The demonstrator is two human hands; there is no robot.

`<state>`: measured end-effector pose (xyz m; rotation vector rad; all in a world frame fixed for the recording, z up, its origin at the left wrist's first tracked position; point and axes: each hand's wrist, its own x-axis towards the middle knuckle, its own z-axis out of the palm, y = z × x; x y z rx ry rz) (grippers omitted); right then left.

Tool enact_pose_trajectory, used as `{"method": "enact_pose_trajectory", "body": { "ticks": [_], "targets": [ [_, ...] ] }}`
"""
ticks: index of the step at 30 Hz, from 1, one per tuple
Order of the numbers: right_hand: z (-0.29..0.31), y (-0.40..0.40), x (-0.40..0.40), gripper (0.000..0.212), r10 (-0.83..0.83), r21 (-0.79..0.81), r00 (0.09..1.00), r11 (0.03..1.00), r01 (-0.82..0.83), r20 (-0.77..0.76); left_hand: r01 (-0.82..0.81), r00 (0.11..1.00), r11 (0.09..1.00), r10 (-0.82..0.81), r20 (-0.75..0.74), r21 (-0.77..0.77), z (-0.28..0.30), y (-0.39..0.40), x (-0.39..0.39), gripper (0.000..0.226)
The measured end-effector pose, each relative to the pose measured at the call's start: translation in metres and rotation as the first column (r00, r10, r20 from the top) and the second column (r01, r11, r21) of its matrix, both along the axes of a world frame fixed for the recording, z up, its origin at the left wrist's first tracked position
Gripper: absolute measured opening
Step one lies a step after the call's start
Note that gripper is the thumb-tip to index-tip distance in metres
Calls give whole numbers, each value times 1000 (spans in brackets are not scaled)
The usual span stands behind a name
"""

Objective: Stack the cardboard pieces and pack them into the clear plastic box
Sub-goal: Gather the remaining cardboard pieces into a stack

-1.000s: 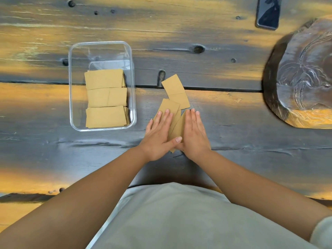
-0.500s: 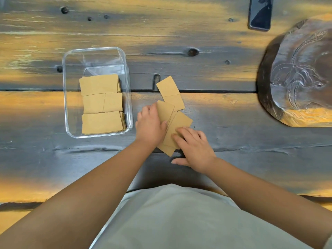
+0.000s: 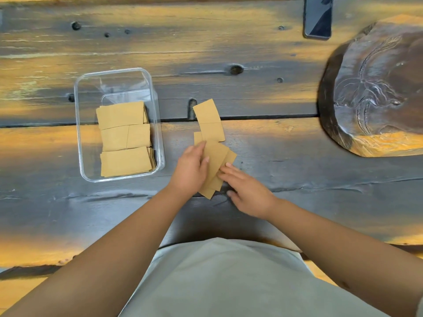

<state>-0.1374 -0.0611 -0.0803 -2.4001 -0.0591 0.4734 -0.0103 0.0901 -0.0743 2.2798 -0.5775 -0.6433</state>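
Note:
A clear plastic box (image 3: 158, 124) stands on the table at the left, with stacks of tan cardboard pieces (image 3: 124, 138) lying flat inside it. To its right, loose cardboard pieces (image 3: 209, 121) lie in a fanned row on the table. My left hand (image 3: 191, 170) grips the near pieces (image 3: 216, 160) of that row, thumb on top, fingers curled around their left edge. My right hand (image 3: 246, 191) rests beside them, its fingertips touching the right edge of the same pieces.
A large dark carved wooden slab (image 3: 375, 88) lies at the right. A black phone (image 3: 317, 18) sits at the far edge. The wooden table (image 3: 274, 145) has a seam across the middle. My grey shirt fills the bottom.
Both hands lay flat on the loose pieces a second ago. My left hand has since closed around the near pieces, and my right hand has slid back to their right edge.

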Motion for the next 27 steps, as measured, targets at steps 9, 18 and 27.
{"method": "enact_pose_trajectory", "body": {
  "ticks": [9,18,27],
  "targets": [
    [13,-46,100,36,-321,-103,944,939,328,75,-272,961,933,252,111,236,-11,0,-17,78],
    [8,-39,222,105,234,-460,961,844,-275,-145,142,958,861,-243,150,488,-28,21,-47,120],
    [11,-85,206,46,-345,-301,936,902,309,-75,192,946,831,-298,127,522,-34,20,-49,104]
  ]
}}
